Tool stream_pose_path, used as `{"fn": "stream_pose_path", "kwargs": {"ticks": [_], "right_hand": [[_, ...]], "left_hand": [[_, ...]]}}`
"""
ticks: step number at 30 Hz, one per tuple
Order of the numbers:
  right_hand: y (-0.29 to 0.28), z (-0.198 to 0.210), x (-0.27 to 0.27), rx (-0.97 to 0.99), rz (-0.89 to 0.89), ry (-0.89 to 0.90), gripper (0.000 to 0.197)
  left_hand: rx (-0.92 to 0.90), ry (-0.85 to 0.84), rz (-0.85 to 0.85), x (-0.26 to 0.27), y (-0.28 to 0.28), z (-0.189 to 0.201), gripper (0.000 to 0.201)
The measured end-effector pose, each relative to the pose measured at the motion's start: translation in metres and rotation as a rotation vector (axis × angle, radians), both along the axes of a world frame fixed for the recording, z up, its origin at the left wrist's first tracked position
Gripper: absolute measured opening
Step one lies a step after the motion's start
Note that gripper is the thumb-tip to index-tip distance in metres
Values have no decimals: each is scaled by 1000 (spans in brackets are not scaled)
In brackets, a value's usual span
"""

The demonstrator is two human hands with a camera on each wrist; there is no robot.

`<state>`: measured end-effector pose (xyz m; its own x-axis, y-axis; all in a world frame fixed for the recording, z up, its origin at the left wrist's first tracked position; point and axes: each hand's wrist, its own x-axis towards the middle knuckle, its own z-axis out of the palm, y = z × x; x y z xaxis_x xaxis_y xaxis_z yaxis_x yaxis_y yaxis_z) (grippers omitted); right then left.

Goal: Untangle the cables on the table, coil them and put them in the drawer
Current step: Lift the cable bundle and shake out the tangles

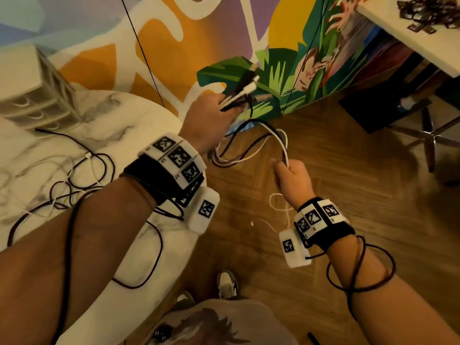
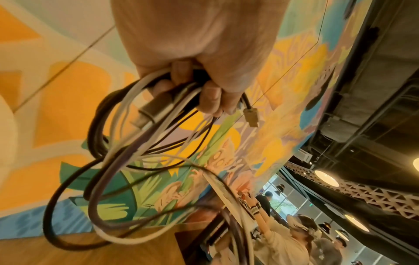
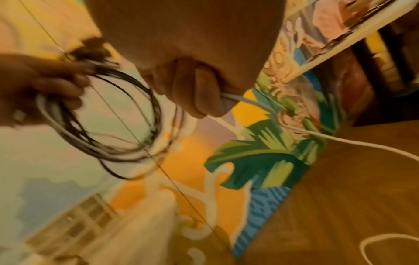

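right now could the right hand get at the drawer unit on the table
Probably not yet. The right hand grips a white cable out over the floor, and the left arm and its held coil lie between it and the drawer unit at the table's far side.

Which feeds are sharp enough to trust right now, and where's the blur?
Head view: mostly sharp, warm dim light, edges bent by the wide lens. Left wrist: left hand clear, cable bundle slightly smeared. Right wrist: heavy motion blur; right hand and white cable soft.

Right hand (image 3: 192, 75) curled round white cable (image 3: 340, 141), trailing right over wooden floor (image 3: 340, 197). Left hand (image 3: 40, 84) gripping blurred coil of cables (image 3: 108, 143) at left. Mural wall (image 3: 249, 161) behind.
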<state>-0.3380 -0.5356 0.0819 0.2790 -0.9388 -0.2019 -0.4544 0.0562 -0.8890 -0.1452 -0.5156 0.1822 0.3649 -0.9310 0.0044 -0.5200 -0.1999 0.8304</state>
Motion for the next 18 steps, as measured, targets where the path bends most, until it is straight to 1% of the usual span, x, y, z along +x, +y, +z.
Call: {"fn": "stream_pose_path", "kwargs": {"ticks": [2,3,5,7,10,12,15,16,17,18], "right_hand": [[-1,-25,-15,8,-91,69,48],[-2,-39,-21,23,-120,130,49],[-5,-67,-36,61,-131,290,49],[-7,-90,-50,160,-126,457,45],[-6,-114,-72,333,-77,629,43],[-4,-125,-83,393,-50,681,37],[-1,-125,-89,472,57,741,30],[-3,-124,-88,479,106,766,35],[-3,-117,-83,478,158,790,47],[-5,-112,-78,452,191,789,64]], "left_hand": [[-34,47,22,9,-2,4,29],[-57,76,20,10,-3,5,28],[-94,132,-8,7,-4,6,24],[-119,196,-40,-1,-2,4,19],[-140,343,-99,-16,2,-4,20],[-141,461,-142,-29,3,-7,14],[-134,573,-197,-47,2,-13,15],[-128,596,-211,-53,1,-15,15],[-122,609,-221,-58,1,-18,16],[-112,616,-231,-62,0,-21,19]]}}
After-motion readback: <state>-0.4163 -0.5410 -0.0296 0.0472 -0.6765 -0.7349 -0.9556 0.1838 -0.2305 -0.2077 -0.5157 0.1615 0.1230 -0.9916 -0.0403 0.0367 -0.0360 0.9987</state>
